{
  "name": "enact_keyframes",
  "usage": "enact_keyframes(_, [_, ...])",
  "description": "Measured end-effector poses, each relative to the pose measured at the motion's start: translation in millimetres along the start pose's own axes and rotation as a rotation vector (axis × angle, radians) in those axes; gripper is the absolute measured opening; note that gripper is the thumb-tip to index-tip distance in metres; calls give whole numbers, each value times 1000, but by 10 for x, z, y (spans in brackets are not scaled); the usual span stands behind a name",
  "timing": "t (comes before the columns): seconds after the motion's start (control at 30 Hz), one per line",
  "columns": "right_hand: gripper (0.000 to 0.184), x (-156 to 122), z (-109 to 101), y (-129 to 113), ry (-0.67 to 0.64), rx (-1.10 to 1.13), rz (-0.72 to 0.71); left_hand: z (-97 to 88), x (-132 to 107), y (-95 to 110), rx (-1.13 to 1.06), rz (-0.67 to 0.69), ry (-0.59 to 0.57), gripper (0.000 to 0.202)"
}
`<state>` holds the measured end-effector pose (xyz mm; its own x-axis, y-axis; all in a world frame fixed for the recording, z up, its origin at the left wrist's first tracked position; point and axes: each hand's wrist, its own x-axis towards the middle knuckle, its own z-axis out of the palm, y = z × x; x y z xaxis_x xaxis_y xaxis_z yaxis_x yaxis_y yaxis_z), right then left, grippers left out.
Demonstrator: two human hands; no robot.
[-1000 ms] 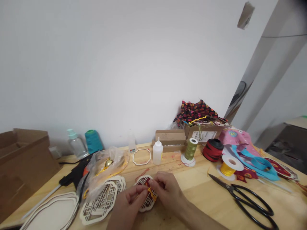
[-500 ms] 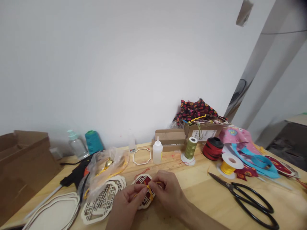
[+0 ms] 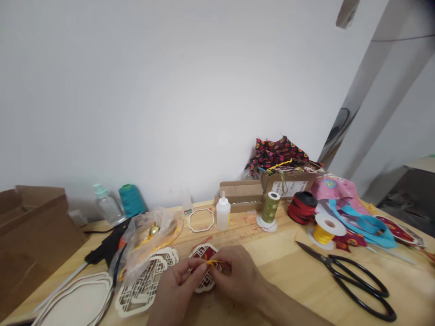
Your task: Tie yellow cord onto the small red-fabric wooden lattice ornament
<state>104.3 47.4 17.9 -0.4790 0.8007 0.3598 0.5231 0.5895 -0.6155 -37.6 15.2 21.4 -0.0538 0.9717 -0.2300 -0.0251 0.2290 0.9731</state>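
My left hand [image 3: 176, 290] and my right hand [image 3: 238, 274] meet low in the middle of the wooden table [image 3: 292, 271]. Both pinch a short yellow cord [image 3: 213, 262] between their fingertips. The cord lies right over a small lattice ornament [image 3: 204, 267] of pale wood with red fabric behind it, which rests on the table under my fingers. Parts of the ornament are hidden by my hands.
Larger wooden lattice pieces [image 3: 142, 285] and a plastic bag [image 3: 152, 235] lie to the left, with a black glue gun [image 3: 108, 244] and a cardboard box [image 3: 30, 235]. Black scissors [image 3: 353, 280], thread spools [image 3: 270, 208], a glue bottle [image 3: 223, 217] and fabric scraps [image 3: 278, 154] sit to the right and behind.
My hands have drawn the yellow cord up from across the ornament to its upper edge, and it now stretches level between my fingertips. The view has tilted slightly.
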Motion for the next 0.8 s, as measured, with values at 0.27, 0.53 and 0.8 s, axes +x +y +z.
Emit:
enact_keyframes(0.27, [18, 20, -29, 61, 63, -26, 29, 17, 1, -11, 169, 48, 63, 20])
enact_keyframes(0.53, [15, 74, -30, 146, 13, 294, 156, -20, 43, -24, 126, 58, -63, 22])
enact_keyframes(0.8, [9, 70, -42, 160, -82, 710, 427, -46, 41, -47, 201, 66, -28, 18])
